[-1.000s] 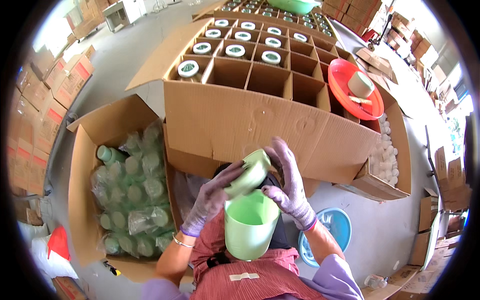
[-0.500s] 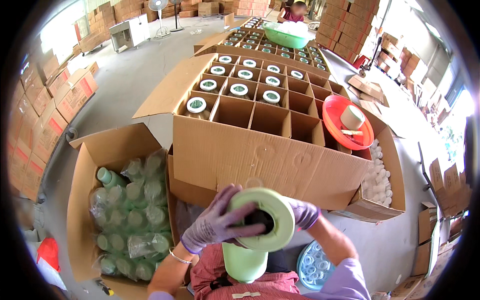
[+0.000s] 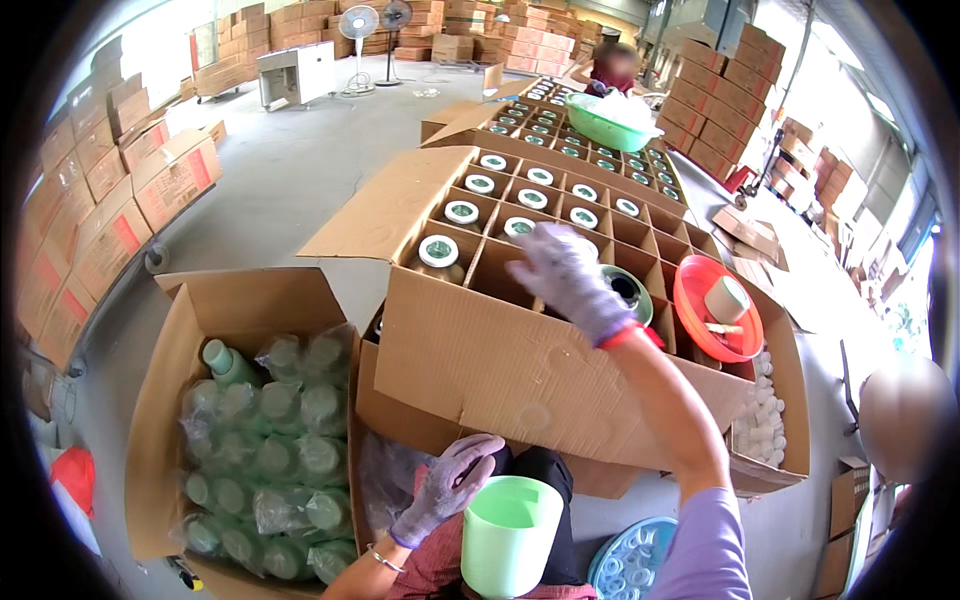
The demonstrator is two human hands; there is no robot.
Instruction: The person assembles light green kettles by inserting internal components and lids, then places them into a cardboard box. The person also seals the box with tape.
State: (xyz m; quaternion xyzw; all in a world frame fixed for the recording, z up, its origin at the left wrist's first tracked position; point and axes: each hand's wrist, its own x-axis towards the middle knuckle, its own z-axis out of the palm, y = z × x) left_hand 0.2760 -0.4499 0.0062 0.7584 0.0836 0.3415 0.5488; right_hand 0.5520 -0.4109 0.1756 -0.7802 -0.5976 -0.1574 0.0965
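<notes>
- Warehouse room: grey concrete floor (image 3: 290, 170), stacked cartons along the walls.
- Divided carton (image 3: 540, 330): capped jars stand upright in its cells.
- Green cup (image 3: 508, 535) stands at the lap.
- Right hand (image 3: 570, 280), gloved, fingers spread, sets a green-lidded jar (image 3: 628, 290) into a cell.
- Left hand (image 3: 448, 488), gloved, loosely curled, empty beside the cup.

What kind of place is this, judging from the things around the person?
Most likely a warehouse or packing hall: stacked brown cardboard cartons line the concrete floor, and a large open carton with cardboard dividers holds green-capped containers, one per cell.
</notes>
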